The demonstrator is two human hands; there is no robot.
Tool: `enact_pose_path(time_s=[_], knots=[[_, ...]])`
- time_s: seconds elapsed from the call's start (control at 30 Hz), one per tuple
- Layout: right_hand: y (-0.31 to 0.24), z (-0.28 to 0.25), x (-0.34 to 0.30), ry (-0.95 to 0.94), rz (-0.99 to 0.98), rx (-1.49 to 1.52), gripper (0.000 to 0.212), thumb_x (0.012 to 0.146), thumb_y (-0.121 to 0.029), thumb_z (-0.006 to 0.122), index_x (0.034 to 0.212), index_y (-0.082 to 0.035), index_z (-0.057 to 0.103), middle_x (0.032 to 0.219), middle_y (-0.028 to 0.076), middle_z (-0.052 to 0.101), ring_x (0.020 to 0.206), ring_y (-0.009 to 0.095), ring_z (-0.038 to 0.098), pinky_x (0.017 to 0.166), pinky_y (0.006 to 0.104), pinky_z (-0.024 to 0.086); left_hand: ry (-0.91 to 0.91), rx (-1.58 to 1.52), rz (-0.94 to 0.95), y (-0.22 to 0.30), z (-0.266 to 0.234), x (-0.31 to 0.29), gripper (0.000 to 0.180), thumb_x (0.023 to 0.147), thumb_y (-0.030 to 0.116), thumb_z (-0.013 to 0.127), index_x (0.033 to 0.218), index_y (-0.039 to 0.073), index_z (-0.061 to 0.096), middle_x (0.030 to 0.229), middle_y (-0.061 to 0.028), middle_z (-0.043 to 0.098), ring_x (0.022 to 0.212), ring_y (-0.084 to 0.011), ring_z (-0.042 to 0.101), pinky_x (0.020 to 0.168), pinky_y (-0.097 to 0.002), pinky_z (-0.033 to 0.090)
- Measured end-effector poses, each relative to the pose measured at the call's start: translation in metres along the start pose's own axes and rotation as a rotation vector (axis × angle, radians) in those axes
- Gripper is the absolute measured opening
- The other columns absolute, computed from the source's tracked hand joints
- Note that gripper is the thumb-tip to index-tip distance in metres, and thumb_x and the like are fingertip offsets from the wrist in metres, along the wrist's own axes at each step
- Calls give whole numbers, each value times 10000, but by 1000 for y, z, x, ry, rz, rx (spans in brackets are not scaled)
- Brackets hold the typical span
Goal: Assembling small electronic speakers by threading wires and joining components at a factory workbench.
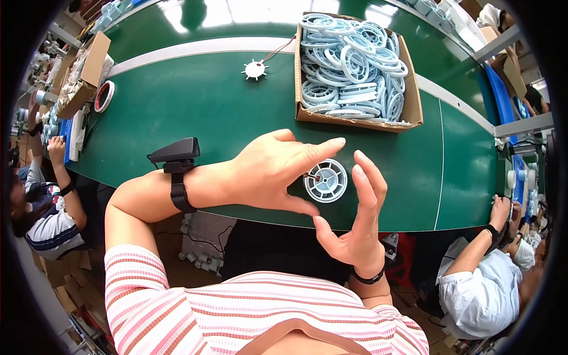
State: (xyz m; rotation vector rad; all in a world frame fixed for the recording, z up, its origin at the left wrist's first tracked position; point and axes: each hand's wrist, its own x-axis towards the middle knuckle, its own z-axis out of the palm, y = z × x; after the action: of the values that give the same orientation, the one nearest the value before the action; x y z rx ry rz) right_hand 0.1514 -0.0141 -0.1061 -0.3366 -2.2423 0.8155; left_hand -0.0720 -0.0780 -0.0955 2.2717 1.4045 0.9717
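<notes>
A round pale-blue plastic wheel (pixel 336 188) with spokes and a ring rim sits at the table's near edge, between my hands. Small dark red-brown bits, possibly wire, show beside its hub. From the left, my left hand (pixel 269 171) reaches to it, index finger and thumb stretched apart around its left side; whether they touch it I cannot tell. My right hand (pixel 360 228) is on the other side, fingers extended upward and thumb out toward the left thumb. Neither hand grips anything visible.
A cardboard box (pixel 360 120) heaped with pale-blue spoked rings (pixel 355 62) stands at the far right of the green table (pixel 201 100). A white star-shaped part (pixel 255 70) with thin wires lies left of it. A tape roll (pixel 104 96) stands far left. Co-workers sit on both sides.
</notes>
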Motion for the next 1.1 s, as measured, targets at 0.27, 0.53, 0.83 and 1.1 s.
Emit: enact_pose_path(time_s=[0.27, 0.53, 0.83, 1.1], knots=[[-1, -3, 16, -149, -157, -240, 578, 786, -98, 786, 1334, -83, 601, 1432, 175, 514, 1319, 358, 464, 1099, 450, 370, 164, 207, 192, -18, -32, -13, 379, 819, 289, 803, 1050, 25, 659, 889, -63, 668, 694, -246, 608, 715, -369, 470], [-9, 14, 20, -191, 59, -43, 353, 765, -27, 775, 1107, -64, 698, 1275, 156, 594, 1199, 370, 534, 1005, 445, 450, 637, 533, -282, -107, -57, 10, 209, 883, 203, 742, 1009, 41, 698, 927, -62, 618, 669, -254, 605, 737, -360, 493], [-17, -8, 22, -52, -19, -48, 424, 770, -96, 812, 1161, -61, 654, 1267, 143, 578, 1159, 356, 557, 962, 451, 475, 724, -435, -362, -42, -68, 22, 156, 953, 77, 670, 1070, -26, 675, 1066, -85, 669, 867, -128, 708, 774, -239, 561], [-40, -3, 42, 343, 217, 586, 281, 886, -97, 760, 1107, 2, 616, 1221, 181, 596, 1156, 250, 585, 967, 394, 501, 415, -1068, -124, 37, -37, 16, 45, 974, -24, 591, 1014, -28, 612, 1139, -191, 640, 996, -206, 691, 823, -293, 576]])
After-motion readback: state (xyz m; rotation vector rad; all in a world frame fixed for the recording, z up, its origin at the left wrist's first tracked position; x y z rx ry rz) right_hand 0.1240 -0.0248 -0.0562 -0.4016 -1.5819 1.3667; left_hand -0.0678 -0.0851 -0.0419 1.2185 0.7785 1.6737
